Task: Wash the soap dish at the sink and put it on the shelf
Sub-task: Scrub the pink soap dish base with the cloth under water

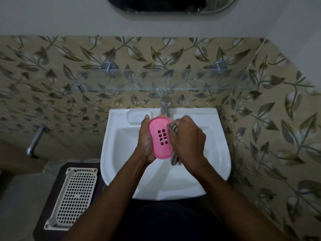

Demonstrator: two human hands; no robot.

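A pink soap dish (160, 138) is held above the basin of a white sink (121, 171), just below the tap (165, 106). It is gripped along its left edge by the left hand (146, 140), which is wrapped around it and flecked with suds. Its slotted face is turned up toward the camera, and its long axis runs from near the tap back toward the person, tilted slightly. The right hand (188, 136) is closed on a striped scrubber (173, 128) pressed against the dish's right edge. A slip seems possible, since soapy plastic could be knocked from the one-sided grip by a hard scrub. A glass shelf (156, 80) is mounted on the tiled wall above the tap. A white perforated basket (74, 197) rests to the left of the sink.
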